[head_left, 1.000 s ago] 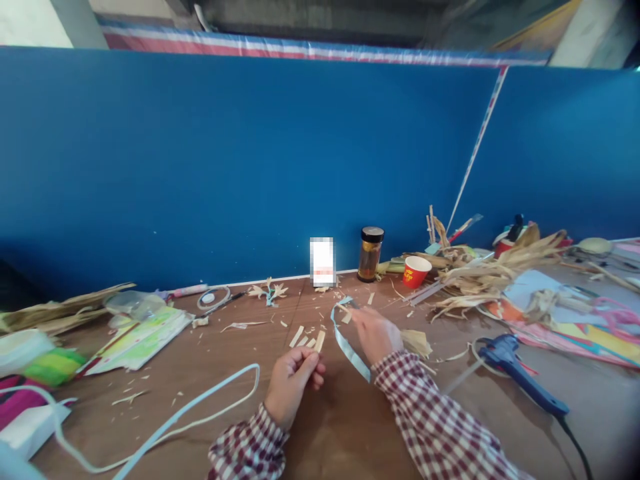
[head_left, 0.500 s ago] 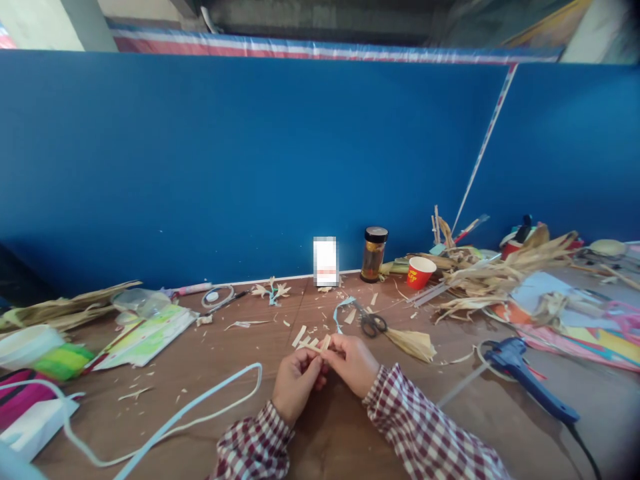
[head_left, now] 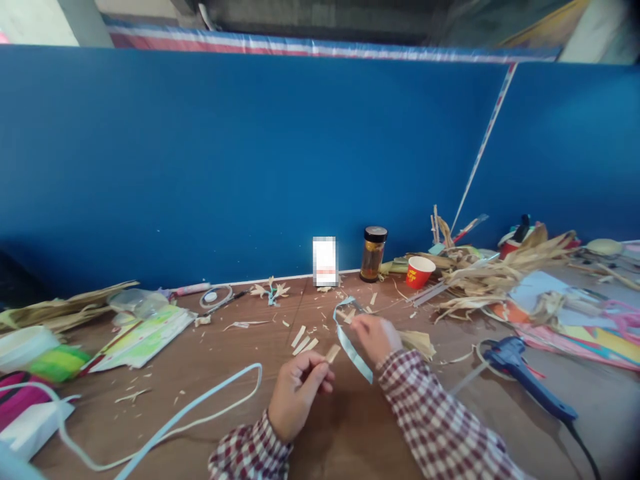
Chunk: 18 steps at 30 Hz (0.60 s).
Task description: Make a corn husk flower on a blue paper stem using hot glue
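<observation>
My left hand (head_left: 299, 390) is closed on a short tan husk strip (head_left: 333, 353), pinched between thumb and fingers above the brown table (head_left: 225, 373). My right hand (head_left: 374, 337) lies farther back, over the spot where the scissors were, and hides them. It is blurred, so its grip is unclear. A light blue ribbon strip (head_left: 351, 350) curves along its left side. Several cut tan strips (head_left: 303, 341) lie just beyond my left hand. A folded piece of dried husk (head_left: 419, 342) lies right of my right hand.
A blue glue gun (head_left: 520, 373) with its cable lies at the right. At the back stand a red paper cup (head_left: 417, 272) and a dark-lidded jar (head_left: 373, 253). Dried husks (head_left: 500, 273) are piled far right. A pale blue cord (head_left: 200, 413) loops at the near left, beside papers (head_left: 140, 337).
Half a second ago both hands held the strip together. My right hand has since let go and moved back and right, over the scissors. My left hand still holds the strip.
</observation>
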Motion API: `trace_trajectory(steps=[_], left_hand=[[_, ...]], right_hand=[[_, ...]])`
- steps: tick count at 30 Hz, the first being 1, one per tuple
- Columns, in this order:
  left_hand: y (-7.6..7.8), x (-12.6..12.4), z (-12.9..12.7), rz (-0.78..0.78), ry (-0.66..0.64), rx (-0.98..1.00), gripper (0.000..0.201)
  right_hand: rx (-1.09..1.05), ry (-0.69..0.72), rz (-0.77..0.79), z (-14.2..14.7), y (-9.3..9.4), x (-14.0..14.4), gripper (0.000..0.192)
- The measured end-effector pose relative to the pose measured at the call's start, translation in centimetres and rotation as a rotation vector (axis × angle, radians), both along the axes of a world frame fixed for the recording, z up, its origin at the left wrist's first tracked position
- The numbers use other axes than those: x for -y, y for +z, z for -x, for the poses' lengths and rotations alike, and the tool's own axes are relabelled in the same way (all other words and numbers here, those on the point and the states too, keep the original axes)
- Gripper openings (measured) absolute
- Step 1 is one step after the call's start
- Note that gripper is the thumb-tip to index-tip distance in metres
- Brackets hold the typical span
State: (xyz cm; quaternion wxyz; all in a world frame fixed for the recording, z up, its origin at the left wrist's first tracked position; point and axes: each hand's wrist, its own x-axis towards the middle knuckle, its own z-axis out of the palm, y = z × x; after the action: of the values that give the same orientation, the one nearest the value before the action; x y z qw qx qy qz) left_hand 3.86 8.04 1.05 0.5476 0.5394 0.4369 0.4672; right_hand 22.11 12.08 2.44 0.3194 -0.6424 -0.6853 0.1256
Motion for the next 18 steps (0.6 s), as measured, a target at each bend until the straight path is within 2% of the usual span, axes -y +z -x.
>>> trace_trajectory(steps=[2, 7, 10, 13, 18], left_hand=[[-0.4, -0.4, 0.1, 0.045, 0.091, 0.067, 0.028], [-1.6, -1.8, 0.5, 0.123, 0.217, 0.132, 0.033], [-1.7, -1.8, 0.5, 0.131, 0.2, 0.129, 0.035], [-1.4, -1.5, 0.4, 0.112, 0.145, 0.122, 0.033], [-1.3, -1.2, 0.1, 0.094, 0.096, 0.105, 0.031]], right_hand=[[-0.071, -0.021, -0.037, -0.7, 0.3, -0.3, 0.026], [-0.204, 0.224, -0.13, 1.5, 1.0, 1.1, 0.023], [-0.191, 0.325, -0.179, 3.2, 1.2, 2.2, 0.017], [-0.182, 0.334, -0.124, 3.8, 0.7, 2.4, 0.012], [-0.235, 0.352, -0.019, 3.6, -0.7, 1.7, 0.024]])
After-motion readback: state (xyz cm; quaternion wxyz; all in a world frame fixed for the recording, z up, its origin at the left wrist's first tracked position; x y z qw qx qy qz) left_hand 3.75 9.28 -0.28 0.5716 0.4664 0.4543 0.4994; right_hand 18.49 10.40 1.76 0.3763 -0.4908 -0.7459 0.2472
